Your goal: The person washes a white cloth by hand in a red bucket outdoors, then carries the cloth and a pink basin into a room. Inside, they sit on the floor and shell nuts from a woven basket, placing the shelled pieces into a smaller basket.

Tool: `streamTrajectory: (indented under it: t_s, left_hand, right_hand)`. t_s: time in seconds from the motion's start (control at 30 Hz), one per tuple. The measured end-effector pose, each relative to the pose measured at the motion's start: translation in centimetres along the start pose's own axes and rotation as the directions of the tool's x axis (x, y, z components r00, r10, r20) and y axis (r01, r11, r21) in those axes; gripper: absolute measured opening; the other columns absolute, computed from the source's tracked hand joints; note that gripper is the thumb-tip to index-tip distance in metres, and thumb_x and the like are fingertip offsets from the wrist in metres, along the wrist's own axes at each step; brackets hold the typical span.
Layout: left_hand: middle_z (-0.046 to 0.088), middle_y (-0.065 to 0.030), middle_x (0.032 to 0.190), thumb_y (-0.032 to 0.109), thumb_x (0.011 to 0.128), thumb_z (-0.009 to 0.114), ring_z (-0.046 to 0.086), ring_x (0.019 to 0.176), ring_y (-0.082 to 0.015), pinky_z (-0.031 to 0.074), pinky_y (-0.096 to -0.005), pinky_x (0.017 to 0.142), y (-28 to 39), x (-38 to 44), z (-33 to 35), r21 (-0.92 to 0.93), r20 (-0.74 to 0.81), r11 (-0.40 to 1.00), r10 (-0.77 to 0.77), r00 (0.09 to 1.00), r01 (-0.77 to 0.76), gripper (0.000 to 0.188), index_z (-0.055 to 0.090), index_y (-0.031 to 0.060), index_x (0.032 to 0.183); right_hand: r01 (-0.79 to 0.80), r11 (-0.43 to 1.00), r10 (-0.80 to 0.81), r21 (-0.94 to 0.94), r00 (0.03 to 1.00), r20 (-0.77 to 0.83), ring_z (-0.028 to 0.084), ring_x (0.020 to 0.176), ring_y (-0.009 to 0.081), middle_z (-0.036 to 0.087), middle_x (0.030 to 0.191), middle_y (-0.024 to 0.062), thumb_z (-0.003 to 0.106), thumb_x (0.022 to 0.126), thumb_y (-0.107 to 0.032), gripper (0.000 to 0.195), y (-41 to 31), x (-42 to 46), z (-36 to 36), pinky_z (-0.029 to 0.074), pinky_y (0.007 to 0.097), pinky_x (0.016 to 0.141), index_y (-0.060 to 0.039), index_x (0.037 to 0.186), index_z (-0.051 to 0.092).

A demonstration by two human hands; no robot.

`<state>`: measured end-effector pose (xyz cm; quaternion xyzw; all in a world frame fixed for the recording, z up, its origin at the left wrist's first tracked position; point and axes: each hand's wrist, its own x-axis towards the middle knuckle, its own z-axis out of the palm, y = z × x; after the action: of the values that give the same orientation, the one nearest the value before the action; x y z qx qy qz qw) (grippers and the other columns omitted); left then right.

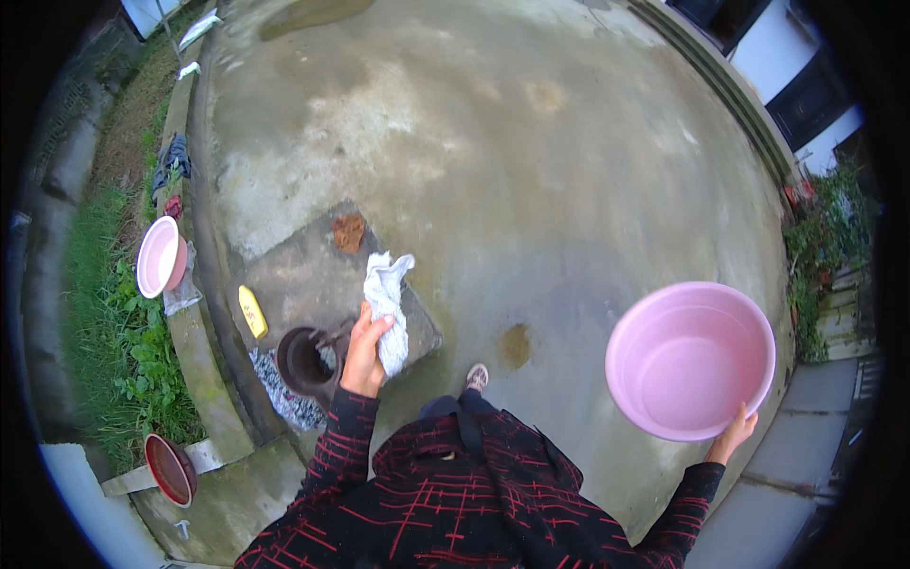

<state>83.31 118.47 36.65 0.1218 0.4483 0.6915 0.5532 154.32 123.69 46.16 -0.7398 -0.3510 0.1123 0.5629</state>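
A crumpled white cloth (384, 284) is gripped in my left hand (365, 355), its loose end sticking up past the thumb. Out to the right, my right hand (736, 434) grasps the lower rim of a pink plastic basin (689, 363). The basin is tilted so that I see its inside, where nothing shows apart from the smooth bottom. Below and left of the cloth stands a dark cast-iron hand pump (302, 363) with a round open top. Part of its body is hidden behind my left hand and sleeve.
A yellow bottle (252, 311) lies on a concrete slab (298, 263) near a brown lump (348, 233). Along the left, a low concrete curb (195, 355) carries a second pink basin (161, 257) and a reddish-brown bowl (170, 471). Steps (739, 99) edge the yard at upper right.
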Motion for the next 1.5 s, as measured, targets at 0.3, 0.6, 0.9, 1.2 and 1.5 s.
streamTrajectory:
  t_s: [0.3, 0.6, 0.9, 1.2, 1.5]
  left_hand:
    - [0.062, -0.0026, 0.102, 0.019, 0.097, 0.054, 0.06, 0.094, -0.0138, 0.047, -0.0294, 0.084, -2.3, 9.7, 4.7, -0.092, -0.167, 0.989, 0.098, 0.981, -0.114, 0.028, 0.054, 0.0026, 0.119]
    - [0.06, -0.0038, 0.089, 0.039, 0.1, 0.045, 0.059, 0.077, -0.0134, 0.048, -0.0271, 0.067, 0.0, 29.7, 15.1, -0.113, -0.198, 0.991, 0.046, 0.979, -0.069, 0.038, 0.055, 0.0046, 0.114]
    - [0.062, -0.0031, 0.101, 0.013, 0.094, 0.056, 0.06, 0.084, -0.0102, 0.049, -0.025, 0.074, 1.4, 53.4, 33.8, 0.04, 0.014, 0.998, 0.039, 0.999, -0.04, 0.038, 0.049, 0.0006, 0.129]
    - [0.066, -0.0017, 0.077, 0.036, 0.098, 0.04, 0.059, 0.052, -0.0179, 0.047, -0.033, 0.042, -7.7, 81.9, 57.8, -0.202, 0.376, 0.914, -0.26, 0.889, 0.353, 0.034, 0.061, 0.0104, 0.107]
    - [0.067, -0.0101, 0.092, 0.036, 0.097, 0.045, 0.064, 0.074, -0.0274, 0.054, -0.0417, 0.069, -7.7, 102.8, 88.0, -0.34, 0.303, 0.876, -0.241, 0.922, 0.341, 0.035, 0.06, 0.0067, 0.109]
  right_hand:
    - [0.476, 0.858, -0.426, -0.193, 0.869, 0.25, 0.044, 0.068, 0.0115, 0.046, 0.075, 0.0014, 0.059, 0.085, -0.011, 0.015, -6.1, 16.1, 25.3, 0.041, 0.0298, 0.063, -0.0019, 0.086, 0.047]
    - [-0.144, 0.898, 0.214, 0.415, 0.969, -0.125, 0.062, 0.085, 0.0262, 0.061, 0.098, 0.0151, 0.057, 0.079, -0.011, 0.033, 1.3, 38.1, 38.9, 0.051, 0.0408, 0.077, 0.0107, 0.104, 0.056]
    - [0.2, 0.671, -0.334, -0.714, 0.941, -0.05, 0.061, 0.079, 0.0388, 0.063, 0.089, 0.0214, 0.056, 0.08, -0.005, 0.021, -0.4, 45.2, 48.3, 0.047, 0.0424, 0.079, 0.0072, 0.097, 0.054]
    - [-0.028, 0.7, -0.247, -0.714, 0.928, -0.278, 0.062, 0.08, 0.0389, 0.063, 0.087, 0.0231, 0.057, 0.076, -0.007, 0.021, 3.1, 62.4, 59.3, 0.048, 0.0448, 0.075, 0.0035, 0.094, 0.053]
    - [-0.229, 0.906, 0.311, 0.356, 0.931, -0.193, 0.058, 0.073, 0.0181, 0.058, 0.083, 0.0093, 0.053, 0.076, 0.0, 0.013, 7.3, 88.4, 77.3, 0.05, 0.0326, 0.067, 0.0004, 0.089, 0.052]
